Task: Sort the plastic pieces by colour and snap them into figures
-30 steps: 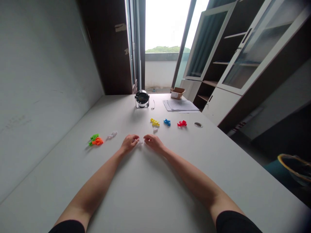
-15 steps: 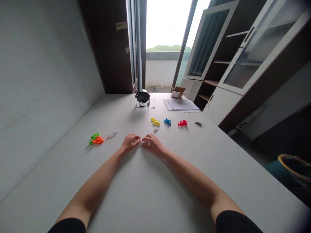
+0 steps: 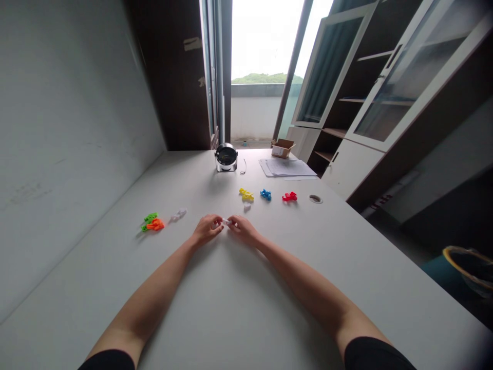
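Two hands meet over the white tabletop (image 3: 246, 308): left hand (image 3: 206, 228) and right hand (image 3: 243, 229) pinch one small white plastic piece (image 3: 226, 222) between fingertips. Its shape is too small to tell.

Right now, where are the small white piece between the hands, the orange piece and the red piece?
small white piece (image 3: 226, 222), head view, its visible middle.
orange piece (image 3: 156, 224), head view, its middle.
red piece (image 3: 288, 196), head view, its middle.
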A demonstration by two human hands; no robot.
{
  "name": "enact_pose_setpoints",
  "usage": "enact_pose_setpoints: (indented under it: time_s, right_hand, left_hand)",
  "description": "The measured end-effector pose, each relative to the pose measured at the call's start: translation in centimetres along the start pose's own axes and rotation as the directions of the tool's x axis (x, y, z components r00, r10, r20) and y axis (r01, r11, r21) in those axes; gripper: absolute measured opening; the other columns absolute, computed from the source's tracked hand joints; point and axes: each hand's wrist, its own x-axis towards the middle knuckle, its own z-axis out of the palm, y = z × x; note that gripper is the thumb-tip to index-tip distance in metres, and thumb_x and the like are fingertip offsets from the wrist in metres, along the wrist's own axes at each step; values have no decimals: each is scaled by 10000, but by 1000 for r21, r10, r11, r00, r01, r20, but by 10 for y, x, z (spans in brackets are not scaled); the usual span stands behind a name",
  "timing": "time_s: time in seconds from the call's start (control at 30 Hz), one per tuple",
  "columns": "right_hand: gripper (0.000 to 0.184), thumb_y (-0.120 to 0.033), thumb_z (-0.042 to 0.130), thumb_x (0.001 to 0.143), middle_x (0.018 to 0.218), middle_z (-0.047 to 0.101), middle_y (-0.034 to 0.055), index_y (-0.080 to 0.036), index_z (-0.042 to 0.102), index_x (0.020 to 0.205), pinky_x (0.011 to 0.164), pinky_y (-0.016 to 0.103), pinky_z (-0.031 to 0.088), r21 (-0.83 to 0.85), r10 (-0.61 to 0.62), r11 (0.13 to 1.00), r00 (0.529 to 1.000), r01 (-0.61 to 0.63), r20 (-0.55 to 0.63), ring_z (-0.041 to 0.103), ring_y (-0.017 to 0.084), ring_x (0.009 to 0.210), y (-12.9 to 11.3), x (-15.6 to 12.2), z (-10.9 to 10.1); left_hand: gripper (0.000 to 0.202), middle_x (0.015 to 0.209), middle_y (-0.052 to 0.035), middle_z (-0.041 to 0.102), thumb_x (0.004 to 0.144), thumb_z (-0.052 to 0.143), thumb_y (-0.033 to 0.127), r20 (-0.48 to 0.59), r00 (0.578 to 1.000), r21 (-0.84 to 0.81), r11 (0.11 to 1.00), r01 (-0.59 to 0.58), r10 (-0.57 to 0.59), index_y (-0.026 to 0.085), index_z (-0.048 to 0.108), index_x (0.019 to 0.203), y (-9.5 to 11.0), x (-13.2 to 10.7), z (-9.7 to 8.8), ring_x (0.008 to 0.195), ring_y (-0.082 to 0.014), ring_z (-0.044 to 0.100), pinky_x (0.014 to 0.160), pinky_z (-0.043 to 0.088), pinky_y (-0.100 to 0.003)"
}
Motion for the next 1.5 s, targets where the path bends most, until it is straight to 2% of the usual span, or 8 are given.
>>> enact_pose_setpoints:
  time_s: [0.13,0.3,0.47,0.77,0.9,1.07,1.27,1.5]
  right_hand:
    - [233,-393,558,932,794,634,-7,-193,677,931,662,221,395,191,62,978,994,-79,93,539,140,735,3,2,-2]
    - [346,-487,543,918,875,659,22,-164,663,951,727,238,437,476,70,865,977,-160,200,578,153,802,0,2,-10]
    - [349,-497,575,899,903,672,40,-160,656,936,792,259,455,576,84,796,976,-186,200,601,164,852,-3,1,-13]
    - [363,-471,483,954,846,685,43,-162,670,918,776,267,472,473,117,867,987,-157,113,631,169,806,1,1,-3]
    - [319,-443,461,969,821,667,14,-197,636,1071,726,252,473,367,144,922,989,-124,-26,623,154,759,0,-2,-1]
    - [287,-334,561,919,854,661,10,-221,595,1180,739,259,474,206,26,979,989,4,-144,603,148,750,-7,-6,-1]
    - [219,-276,567,918,886,674,27,-216,643,1115,755,261,481,134,-27,990,993,43,-116,610,149,766,-11,-7,-2]
    - [293,-251,576,918,914,689,35,-222,645,1201,761,264,485,126,-84,987,991,97,-104,617,151,774,-7,-7,-1]
  left_hand:
    - [227,872,-10,688,840,577,224,-47,999,-94,996,10,-14,228,628,1061,-2,-1,5,791,-153,630,780,493,-286]
    - [235,887,-18,683,832,580,182,-105,993,-127,990,-61,47,220,623,1061,1,-2,10,796,-146,641,808,508,-294]
    - [234,956,-30,682,828,626,206,-98,994,-191,980,-64,46,209,612,1062,6,-2,9,778,-133,654,761,522,-275]
    - [237,900,-38,681,874,615,332,-84,996,-260,965,-18,-4,208,641,1075,3,-1,7,771,-144,632,748,514,-277]
    - [288,901,-45,688,867,615,399,-88,994,-294,955,35,-63,197,650,1068,4,0,5,760,-151,616,734,506,-276]
    - [301,876,-35,680,882,561,436,-52,994,-302,950,75,-95,177,669,993,4,0,3,740,-148,597,687,474,-251]
    - [371,723,-7,636,897,488,470,34,994,-257,960,109,-103,160,679,825,2,0,5,687,-143,558,643,427,-234]
    - [402,711,-20,647,911,425,455,65,992,-279,952,122,-108,166,658,755,-3,2,7,688,-157,578,694,452,-254]
